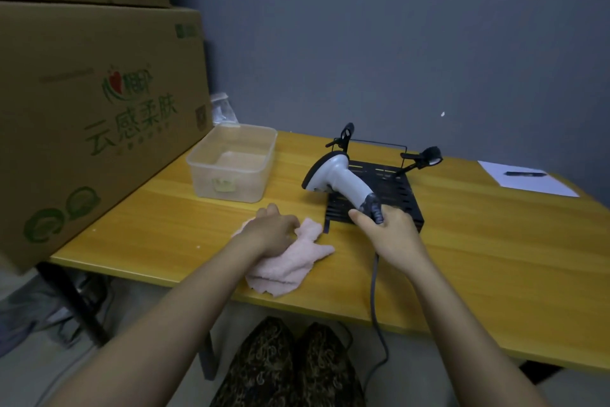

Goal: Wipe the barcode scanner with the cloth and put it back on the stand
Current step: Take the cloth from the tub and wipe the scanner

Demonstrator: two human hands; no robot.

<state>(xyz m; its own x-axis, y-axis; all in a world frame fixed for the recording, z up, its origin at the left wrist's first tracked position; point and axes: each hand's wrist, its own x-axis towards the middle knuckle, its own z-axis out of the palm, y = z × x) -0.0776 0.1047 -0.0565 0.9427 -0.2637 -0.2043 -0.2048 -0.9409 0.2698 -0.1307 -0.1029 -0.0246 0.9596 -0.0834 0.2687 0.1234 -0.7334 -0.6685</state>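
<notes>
Two hands are busy on the yellow counter (462,261). At about nine o'clock from the cloth sits a big brown box (92,116), and a clear plastic tub (232,164) stands at about eleven o'clock.

What could go wrong? The grey cable (374,294) hangs off the near edge of the counter. If it gets caught, it could tug the barcode scanner (340,180) out of the hand. The cloth (297,261) also lies partly over the near edge, so a weak grab could let it slip to the floor.

The left hand (274,235) lies on top of the pink cloth with its fingers curled over it. I cannot tell if it has really gripped the cloth yet.

The right hand (392,235) is closed around the bottom of the scanner's handle and holds it up. The scanner's head points to about ten o'clock. It hangs over the front of the black stand (399,195), and I cannot tell if it touches it.

Far off at about two o'clock lies a white paper (525,179) with a dark pen (523,174) on it.
</notes>
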